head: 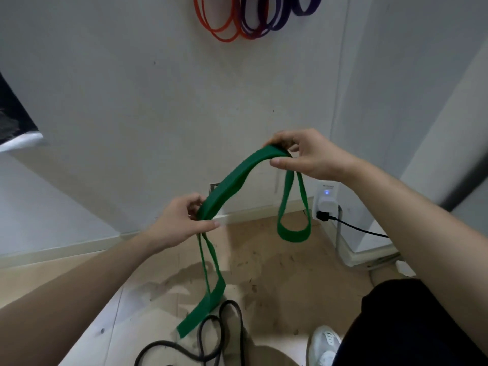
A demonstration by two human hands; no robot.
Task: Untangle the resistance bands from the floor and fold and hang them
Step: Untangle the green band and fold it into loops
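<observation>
A wide green resistance band (232, 180) stretches doubled between my two hands in front of the wall. My left hand (182, 220) pinches its lower left part, and a long loop hangs from there down toward the floor. My right hand (309, 154) pinches the upper right part, with a shorter loop dangling below it. A black band (211, 336) lies coiled on the floor under the green one. On the wall at the top hang an orange band (214, 25) and purple bands (266, 22).
A white plug adapter with a blue light (326, 202) sits on the wall by the floor, with a black cable (356, 228) running right. My light shoe (323, 344) is at the bottom right. A dark object (13, 114) is at the left edge.
</observation>
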